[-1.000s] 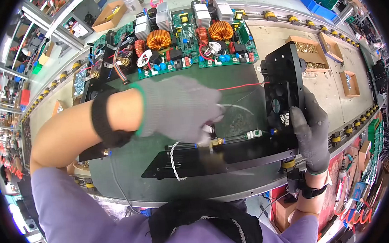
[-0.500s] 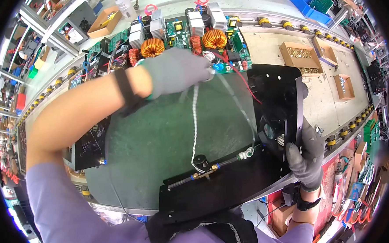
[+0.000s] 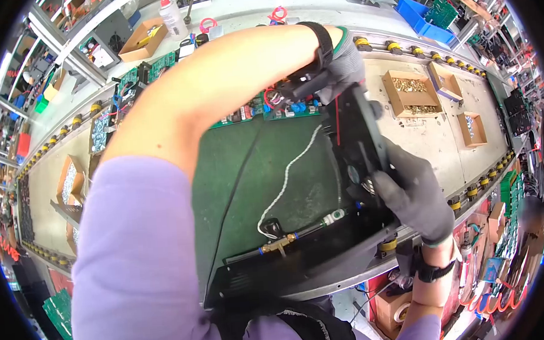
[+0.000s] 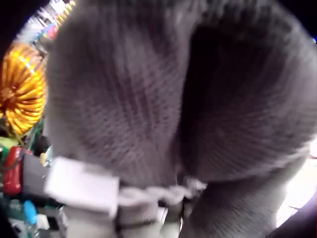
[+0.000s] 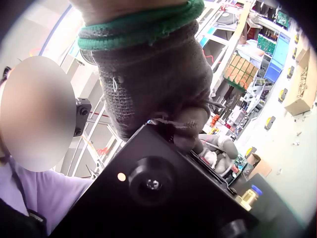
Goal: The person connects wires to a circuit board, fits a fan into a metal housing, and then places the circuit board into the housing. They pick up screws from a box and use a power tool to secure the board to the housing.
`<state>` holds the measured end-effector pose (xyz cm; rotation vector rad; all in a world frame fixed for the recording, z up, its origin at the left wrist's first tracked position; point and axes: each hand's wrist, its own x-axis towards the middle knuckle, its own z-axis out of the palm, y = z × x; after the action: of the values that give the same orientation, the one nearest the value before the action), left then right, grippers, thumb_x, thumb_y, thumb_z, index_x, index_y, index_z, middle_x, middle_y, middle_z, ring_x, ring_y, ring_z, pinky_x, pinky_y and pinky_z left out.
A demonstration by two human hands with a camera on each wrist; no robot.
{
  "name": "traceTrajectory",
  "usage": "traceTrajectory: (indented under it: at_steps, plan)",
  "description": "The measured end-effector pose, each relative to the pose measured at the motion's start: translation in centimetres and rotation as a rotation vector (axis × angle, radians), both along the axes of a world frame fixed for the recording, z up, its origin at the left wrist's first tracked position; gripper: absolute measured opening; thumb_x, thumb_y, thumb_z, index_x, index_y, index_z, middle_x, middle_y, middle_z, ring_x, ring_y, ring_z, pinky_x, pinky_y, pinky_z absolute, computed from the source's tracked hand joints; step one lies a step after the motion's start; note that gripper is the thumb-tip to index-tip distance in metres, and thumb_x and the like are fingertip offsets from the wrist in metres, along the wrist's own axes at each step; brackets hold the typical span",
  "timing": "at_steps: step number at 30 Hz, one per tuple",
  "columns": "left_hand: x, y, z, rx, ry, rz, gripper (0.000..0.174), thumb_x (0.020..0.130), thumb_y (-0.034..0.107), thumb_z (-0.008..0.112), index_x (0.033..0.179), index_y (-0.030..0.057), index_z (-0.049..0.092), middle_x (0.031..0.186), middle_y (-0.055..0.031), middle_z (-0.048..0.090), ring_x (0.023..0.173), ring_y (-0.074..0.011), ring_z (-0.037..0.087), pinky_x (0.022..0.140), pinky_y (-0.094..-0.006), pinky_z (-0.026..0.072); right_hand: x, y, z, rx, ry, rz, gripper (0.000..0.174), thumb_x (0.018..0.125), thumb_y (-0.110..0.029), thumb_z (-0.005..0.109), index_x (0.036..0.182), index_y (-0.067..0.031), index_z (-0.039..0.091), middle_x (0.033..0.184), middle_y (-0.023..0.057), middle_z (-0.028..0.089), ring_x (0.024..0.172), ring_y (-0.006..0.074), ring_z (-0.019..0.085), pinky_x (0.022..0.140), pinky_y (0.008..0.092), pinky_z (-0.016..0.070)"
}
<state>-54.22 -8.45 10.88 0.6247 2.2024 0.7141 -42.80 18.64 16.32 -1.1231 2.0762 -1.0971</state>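
Note:
My left hand (image 3: 346, 74), in a grey glove, is at the raised end of a black metal chassis (image 3: 356, 128). Its fingers pinch a twisted white cable (image 4: 153, 194) close to a white connector (image 4: 81, 184); in the head view the cable (image 3: 287, 175) runs down to a round black part by a brass tee fitting (image 3: 280, 243). Gloved too, my right hand (image 3: 413, 193) grips the chassis's right edge, thumb on the near face. The right wrist view shows this hand (image 5: 153, 84) over the corner of the chassis. My left forearm hides much of the circuit boards.
Green circuit boards (image 3: 238, 117) lie behind the mat (image 3: 253, 171). Cardboard boxes of small metal parts (image 3: 412, 92) stand at right, another parts box (image 3: 71, 180) at left. Rollers (image 3: 472, 191) line the bench edges. A blue bin (image 3: 423, 22) is at the back right.
My left hand has moved from above the boards rightward to the chassis's raised end, taking the twisted white cable along. The chassis has turned and tilted in my right hand's grip.

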Motion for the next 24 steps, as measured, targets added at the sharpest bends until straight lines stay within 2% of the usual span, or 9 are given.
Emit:
traceTrajectory:
  at_steps: [6, 10, 15, 16, 17, 21, 22, 23, 24]
  plan:
    - [1.0, -1.0, -0.2, -0.170, 0.134, -0.134, 0.033, 0.077, 0.010, 0.062, 0.108, 0.0030, 0.064, 0.070, -0.0044, 0.062, 0.068, -0.0155, 0.058, 0.062, -0.0348, 0.0466, -0.9, -1.8, -0.9, 0.033, 0.032, 0.085, 0.040, 0.099, -0.024, 0.053, 0.131, -0.0010, 0.052, 0.087, 0.0127, 0.066, 0.077, 0.0136, 0.060, 0.073, 0.0322, 0.0509]
    - [5.5, -3.0, 2.8, -0.246, 0.213, 0.026, 0.032, 0.080, 0.018, 0.062, 0.108, 0.0016, 0.061, 0.079, -0.0061, 0.062, 0.072, -0.0181, 0.058, 0.064, -0.0364, 0.0468, -0.7, -1.6, -1.6, 0.026, 0.060, 0.059, 0.043, 0.099, -0.027, 0.054, 0.133, -0.0012, 0.051, 0.087, 0.0139, 0.066, 0.078, 0.0150, 0.061, 0.073, 0.0331, 0.0509]
    - [18.8, -3.2, 7.5, -0.599, 0.453, 0.084, 0.065, 0.080, 0.017, 0.061, 0.143, 0.0215, 0.044, 0.097, -0.0092, 0.064, 0.081, -0.0207, 0.063, 0.072, -0.0363, 0.0499, -0.2, -1.6, -1.3, 0.107, 0.115, 0.016, 0.041, 0.098, -0.028, 0.053, 0.131, -0.0048, 0.055, 0.082, 0.0089, 0.065, 0.071, 0.0151, 0.059, 0.069, 0.0317, 0.0494]
    - [21.3, -4.3, 8.2, -0.301, 0.319, 0.194, 0.069, 0.083, 0.018, 0.062, 0.148, 0.0222, 0.039, 0.108, -0.0078, 0.065, 0.093, -0.0181, 0.063, 0.074, -0.0335, 0.0520, -0.3, -1.6, -1.3, 0.105, 0.107, 0.017, 0.041, 0.098, -0.029, 0.054, 0.130, -0.0044, 0.056, 0.083, 0.0082, 0.066, 0.074, 0.0142, 0.059, 0.071, 0.0315, 0.0494]
    - [24.0, -5.5, 9.3, -0.327, 0.304, 0.241, 0.069, 0.083, 0.018, 0.062, 0.148, 0.0222, 0.039, 0.108, -0.0078, 0.065, 0.093, -0.0181, 0.063, 0.074, -0.0335, 0.0520, -0.3, -1.7, -1.5, 0.099, 0.099, 0.026, 0.041, 0.098, -0.029, 0.054, 0.129, -0.0040, 0.057, 0.085, 0.0075, 0.067, 0.076, 0.0133, 0.059, 0.072, 0.0312, 0.0493]
    - [35.7, -9.7, 13.3, 0.324, 0.322, 0.759, 0.050, 0.095, 0.019, 0.058, 0.142, 0.0072, 0.046, 0.125, -0.0120, 0.059, 0.112, -0.0195, 0.058, 0.089, -0.0324, 0.0514, 0.1, -1.8, -1.9, 0.010, 0.181, 0.027, 0.040, 0.097, -0.029, 0.053, 0.125, -0.0015, 0.059, 0.094, 0.0060, 0.068, 0.086, 0.0110, 0.058, 0.078, 0.0298, 0.0483]
    - [39.1, -11.1, 14.2, 0.124, 0.519, 0.771, 0.049, 0.096, 0.018, 0.058, 0.141, 0.0067, 0.047, 0.124, -0.0124, 0.061, 0.117, -0.0206, 0.056, 0.096, -0.0350, 0.0480, -0.2, -1.6, -2.1, 0.041, 0.205, 0.027, 0.039, 0.097, -0.029, 0.053, 0.125, -0.0018, 0.060, 0.094, 0.0065, 0.068, 0.087, 0.0109, 0.057, 0.079, 0.0301, 0.0478]
    - [42.8, -11.7, 14.4, -0.052, 0.473, 0.961, 0.050, 0.095, 0.017, 0.059, 0.142, 0.0059, 0.046, 0.121, -0.0135, 0.063, 0.118, -0.0200, 0.056, 0.100, -0.0346, 0.0448, -0.1, -1.8, -0.8, 0.219, 0.223, 0.010, 0.040, 0.095, -0.027, 0.057, 0.127, -0.0013, 0.058, 0.097, 0.0115, 0.068, 0.090, 0.0182, 0.062, 0.082, 0.0332, 0.0486]
    - [46.7, -12.5, 14.3, -0.324, 0.652, 0.802, 0.047, 0.092, 0.019, 0.062, 0.135, 0.0056, 0.052, 0.117, -0.0121, 0.065, 0.111, -0.0190, 0.060, 0.096, -0.0350, 0.0467, -0.7, -1.3, -1.8, 0.161, 0.474, -0.005, 0.042, 0.093, -0.024, 0.059, 0.127, -0.0009, 0.057, 0.099, 0.0150, 0.067, 0.091, 0.0237, 0.063, 0.082, 0.0355, 0.0488]
